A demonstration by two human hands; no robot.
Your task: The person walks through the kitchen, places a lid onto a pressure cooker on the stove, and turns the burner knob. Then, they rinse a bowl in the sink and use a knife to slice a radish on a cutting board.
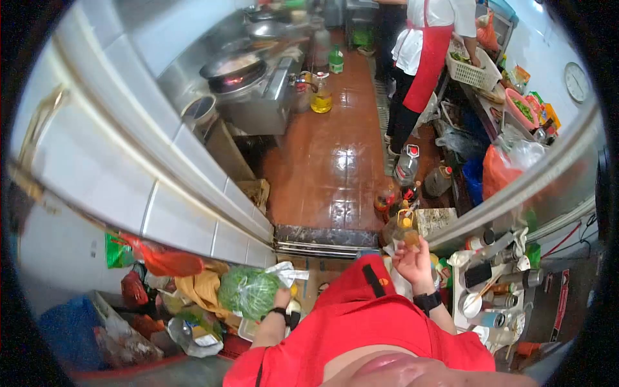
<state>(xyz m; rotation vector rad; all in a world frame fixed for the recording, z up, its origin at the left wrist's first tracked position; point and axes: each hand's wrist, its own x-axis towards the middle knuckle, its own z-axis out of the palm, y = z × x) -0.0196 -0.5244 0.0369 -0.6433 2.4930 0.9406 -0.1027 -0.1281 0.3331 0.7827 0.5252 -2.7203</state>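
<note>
My left hand (282, 298), with a dark band at the wrist, is closed at the white plastic top of a clear bag of leafy greens (250, 291). The bag bulges out to the left of the hand, and my fingertips are partly hidden. My right hand (412, 263) is raised at the doorway, palm turned up and fingers loosely apart, with a dark watch on its wrist. Just beyond its fingertips stands a bottle with a yellow cap (406, 223), which the hand overlaps in this view.
A metal door track (325, 237) crosses the floor ahead. Past it, a wok (232, 64) sits over flame at left. A person in a red apron (429, 64) stands at right, one hand at a white basket (474, 72). Cluttered jars line a white shelf (461, 293).
</note>
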